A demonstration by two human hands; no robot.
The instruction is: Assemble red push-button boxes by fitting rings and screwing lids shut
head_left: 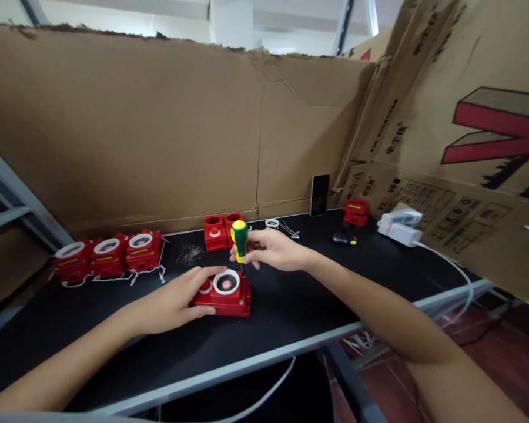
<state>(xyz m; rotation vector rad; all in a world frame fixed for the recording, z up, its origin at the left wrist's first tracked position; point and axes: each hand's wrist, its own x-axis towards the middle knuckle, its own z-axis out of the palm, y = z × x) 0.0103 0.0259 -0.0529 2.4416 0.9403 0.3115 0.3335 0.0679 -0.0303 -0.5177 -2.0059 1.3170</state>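
Observation:
A red box-shaped device (229, 305) with a white ring around a dark round opening lies on the black tabletop. My left hand (176, 299) grips its left end, thumb along the near side and fingers over the top. In my right hand (271, 249) is a screwdriver (239, 241) with a green and yellow handle, its fingers closed around the lower handle. The screwdriver stands upright, its shaft pointing down at the device's far right corner. Whether the tip sits in a screw cannot be made out.
Several similar red devices (110, 258) with white cords stand at the left. More red units (215, 234) sit at the back, near a white ring (272, 223). A phone (320, 195) leans on the cardboard wall (158, 129). Rightward are a black-and-yellow tool (344, 238) and a white adapter (403, 234).

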